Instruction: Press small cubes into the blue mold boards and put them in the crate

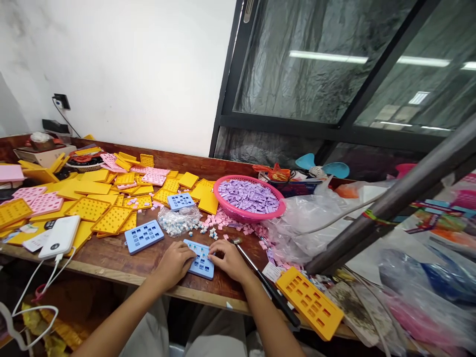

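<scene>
A light blue plastic tray [201, 267] with square slots lies on the table in front of me. Small white and teal pieces sit in some of its upper slots. My left hand [176, 264] grips the tray's left edge with curled fingers. My right hand [231, 259] is at the right edge, thumb and fingertips bent together over the slots; whatever they pinch is too small to make out. Just beyond lies a clear bag [179, 221] of small white-and-blue pieces, with several loose ones [213, 233] beside it. Another blue slotted tray [144, 236] lies to the left.
A pink basket [219, 198] holds many purple pieces. Yellow plates [92, 188] and pink pieces cover the left side. A white power bank [59, 237] with cables lies near the front edge. Right of my arm are a black-handled tool [277, 297], a yellow slotted tray [310, 302] and a slanting pole [372, 218].
</scene>
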Demonstrator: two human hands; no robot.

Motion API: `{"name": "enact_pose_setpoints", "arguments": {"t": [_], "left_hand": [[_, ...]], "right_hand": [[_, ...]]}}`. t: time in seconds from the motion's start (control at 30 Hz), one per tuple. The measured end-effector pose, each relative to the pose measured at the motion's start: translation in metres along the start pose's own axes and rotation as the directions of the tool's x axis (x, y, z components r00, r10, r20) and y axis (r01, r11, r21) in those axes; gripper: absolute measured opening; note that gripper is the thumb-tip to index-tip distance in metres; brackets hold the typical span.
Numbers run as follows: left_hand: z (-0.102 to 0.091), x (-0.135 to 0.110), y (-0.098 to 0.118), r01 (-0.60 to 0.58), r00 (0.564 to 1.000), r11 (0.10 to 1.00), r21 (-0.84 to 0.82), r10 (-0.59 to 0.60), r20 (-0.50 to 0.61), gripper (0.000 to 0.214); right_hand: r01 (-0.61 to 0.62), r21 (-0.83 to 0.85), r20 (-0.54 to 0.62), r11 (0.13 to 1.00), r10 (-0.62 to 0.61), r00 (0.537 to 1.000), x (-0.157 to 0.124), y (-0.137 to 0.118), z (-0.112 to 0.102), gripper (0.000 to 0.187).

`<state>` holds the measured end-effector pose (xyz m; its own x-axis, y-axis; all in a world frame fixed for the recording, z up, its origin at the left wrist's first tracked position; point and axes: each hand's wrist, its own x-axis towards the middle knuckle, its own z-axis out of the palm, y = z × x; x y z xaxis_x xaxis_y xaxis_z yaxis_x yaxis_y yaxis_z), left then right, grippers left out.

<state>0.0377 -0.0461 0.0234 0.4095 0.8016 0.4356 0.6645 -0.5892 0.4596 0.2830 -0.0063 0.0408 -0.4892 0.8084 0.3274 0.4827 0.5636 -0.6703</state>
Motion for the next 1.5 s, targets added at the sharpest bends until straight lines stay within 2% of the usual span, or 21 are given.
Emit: {"name": "enact_pose_setpoints", "arguments": {"t": [0.17, 0.53, 0.67, 0.83, 1.07, 1.33, 1.43, 1.5], "left_hand": [[-0.003, 0.002, -0.005, 0.096, 0.995, 0.99, -0.098, -0.096, 0.006, 0.02], [-0.009, 0.01, -0.011, 0.071, 0.991, 0.993, -0.099, -0.059, 0.123, 0.018], [-0.009, 0.01, -0.006, -0.009, 0.993, 1.0, 0.01, 0.007, 0.12, 0.02], [-0.004, 0.001, 0.006, -0.015, 0.998, 0.98, 0.201, 0.004, 0.058, 0.021], [0.008, -0.022, 0.031, -0.073, 0.997, 0.907, 0.414, 0.065, 0.034, 0.032], [0.018, -0.028, 0.03, -0.148, 0.989, 0.867, 0.476, 0.135, 0.062, 0.033], [0.008, -0.017, 0.026, -0.158, 0.987, 0.891, 0.425, 0.132, 0.091, 0.03], [-0.003, -0.003, 0.017, -0.126, 0.99, 0.928, 0.351, 0.097, 0.099, 0.03]], "right_hand": [[0.024, -0.121, 0.033, 0.992, -0.02, 0.999, 0.0, -0.003, 0.001, 0.009], [0.096, -0.237, 0.087, 0.967, -0.077, 0.993, 0.0, -0.006, 0.0, 0.013], [0.11, -0.243, 0.097, 0.964, -0.089, 0.991, 0.0, -0.006, -0.001, 0.012], [0.151, -0.283, 0.083, 0.947, -0.133, 0.988, -0.002, -0.004, 0.001, 0.014], [0.162, -0.463, 0.083, 0.871, -0.139, 0.987, -0.016, -0.007, 0.008, 0.017], [0.088, -0.6, 0.065, 0.795, -0.061, 0.996, -0.043, -0.03, 0.031, 0.037], [0.066, -0.556, 0.038, 0.829, -0.055, 0.998, -0.048, -0.031, 0.035, 0.038], [0.054, -0.471, 0.026, 0.88, -0.047, 0.999, -0.045, -0.029, 0.029, 0.035]]}}
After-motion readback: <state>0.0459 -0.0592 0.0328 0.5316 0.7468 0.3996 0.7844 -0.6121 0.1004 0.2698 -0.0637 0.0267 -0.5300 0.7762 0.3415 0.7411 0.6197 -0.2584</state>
